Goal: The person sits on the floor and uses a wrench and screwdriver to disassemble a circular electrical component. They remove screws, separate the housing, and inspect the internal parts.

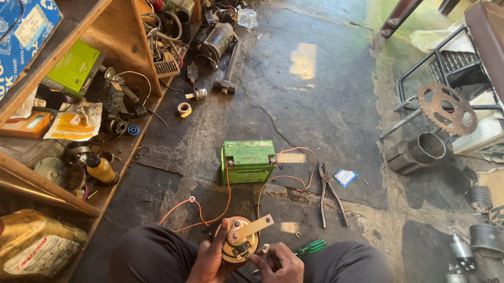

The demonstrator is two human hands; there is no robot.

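Round brass-coloured horn (pixel 240 242) in left hand (pixel 210 262), right hand (pixel 282 275) alongside.

Open floor (pixel 313 72) is left at upper centre of the frame. Passage at centre is blocked by the green battery (pixel 248 160), its orange wires (pixel 204 210) and the pliers (pixel 329 194). The left is closed by wooden shelving (pixel 95 23); the right is obstructed by a sprocket (pixel 446 108) and metal cylinders (pixel 479 239).
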